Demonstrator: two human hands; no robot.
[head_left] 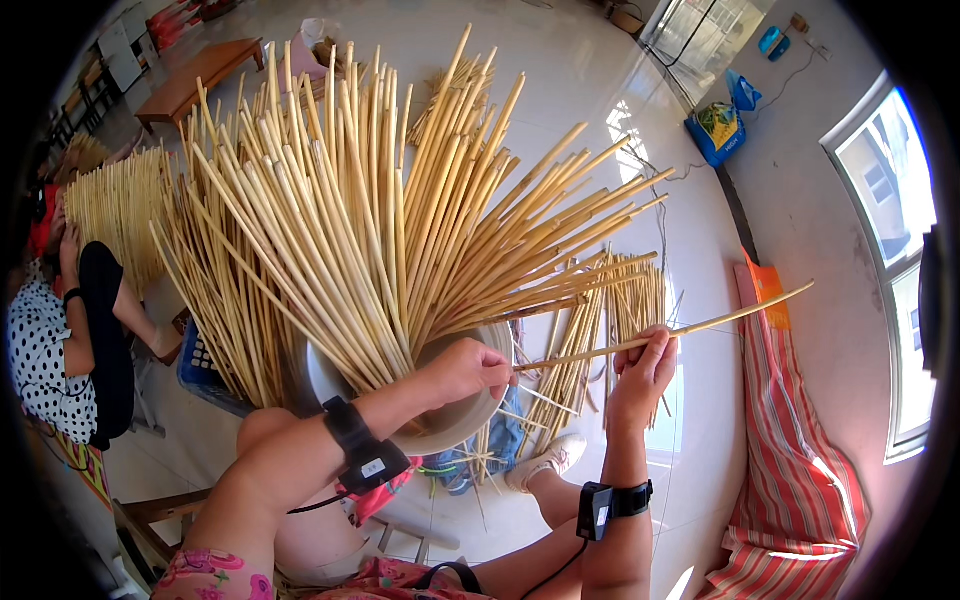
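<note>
One long pale reed stalk (740, 313) is held across in front of me, slanting up toward the right. My right hand (642, 378) is closed around its middle, with the far part sticking out past the fingers. My left hand (468, 372) pinches the stalk's left end above the rim of a light-coloured tub (455, 432). A big fanned bundle of similar reed stalks (310, 200) stands in the tub, leaning outward. The bundle and my left forearm hide much of the tub's inside. Both wrists wear black straps with small boxes.
More stalks (572, 390) lie on the floor beyond my hands. A blue plastic basket (205, 368) stands left of the tub. Farther left a person in a dotted top (55, 345) sits by a reed mat (118, 205). A red striped cloth (790, 470) lies along the right wall.
</note>
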